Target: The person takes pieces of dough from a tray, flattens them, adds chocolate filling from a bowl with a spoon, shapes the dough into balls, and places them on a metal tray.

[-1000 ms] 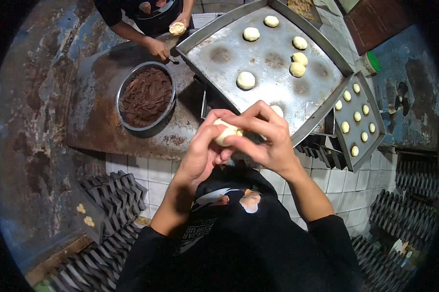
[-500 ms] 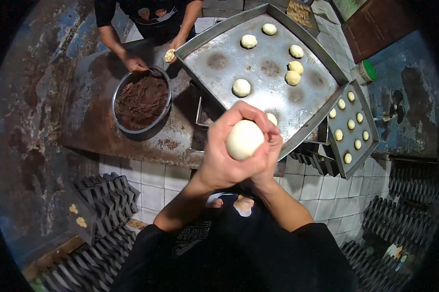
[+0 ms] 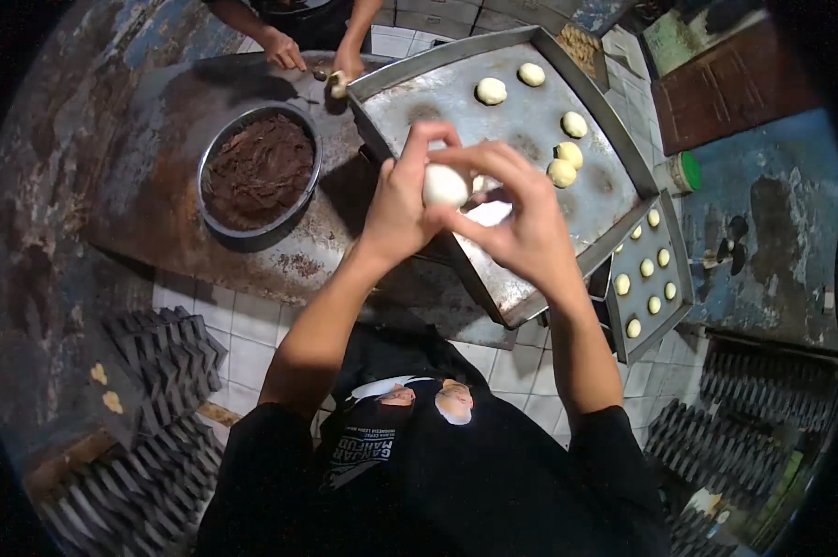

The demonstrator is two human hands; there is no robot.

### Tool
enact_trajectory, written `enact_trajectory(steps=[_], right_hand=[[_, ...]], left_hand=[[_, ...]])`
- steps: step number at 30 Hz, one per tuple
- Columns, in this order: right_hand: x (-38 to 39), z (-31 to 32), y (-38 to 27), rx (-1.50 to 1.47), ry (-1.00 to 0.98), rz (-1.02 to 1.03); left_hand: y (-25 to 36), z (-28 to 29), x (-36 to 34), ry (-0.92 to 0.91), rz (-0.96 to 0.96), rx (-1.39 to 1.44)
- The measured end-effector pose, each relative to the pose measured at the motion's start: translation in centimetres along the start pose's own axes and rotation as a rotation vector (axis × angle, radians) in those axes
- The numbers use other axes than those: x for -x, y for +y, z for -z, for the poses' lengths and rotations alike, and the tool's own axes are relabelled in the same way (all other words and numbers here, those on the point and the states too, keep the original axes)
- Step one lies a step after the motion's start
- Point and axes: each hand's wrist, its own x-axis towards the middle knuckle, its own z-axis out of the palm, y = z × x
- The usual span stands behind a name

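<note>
left grip (image 3: pixel 399 209) and right grip (image 3: pixel 538 215) unclasped now, dough ball (image 3: pixel 443 187) farther up tray's (image 3: pixel 597 218) left edge, co-worker's hand (image 3: pixel 281 48) outta the bowl (image 3: pixel 250 232)

White floor tiles (image 3: pixel 252 360); worn, patchy blue wall (image 3: pixel 783 209).

One fisheye camera is riding on the wearer's head, near the large tray (image 3: pixel 595 204) and on its near side, facing steeply downward (straight edges are bowing). Its wide view is reaching past the tray to the counter (image 3: pixel 159 158) leftward and a second tray (image 3: pixel 656 325) rightward.
</note>
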Motion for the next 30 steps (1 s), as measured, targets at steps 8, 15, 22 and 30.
enact_trajectory(steps=[8, 15, 22, 30], right_hand=[[-12.0, -2.7, 16.1, 0.243, -0.098, 0.018], [-13.3, -8.4, 20.3, 0.977, -0.289, 0.413], [-14.7, -3.9, 22.5, -0.176, -0.468, -0.160], [-2.7, 12.2, 16.8, 0.753, -0.345, -0.313]], left_hand=[[-1.8, 6.5, -1.4, 0.119, 0.277, -0.325], [-1.1, 9.9, 8.7, 0.219, 0.382, -0.387], [0.0, 5.9, 7.7, 0.177, 0.359, -0.215], [0.3, 7.5, 9.0, 0.182, 0.430, -0.222]])
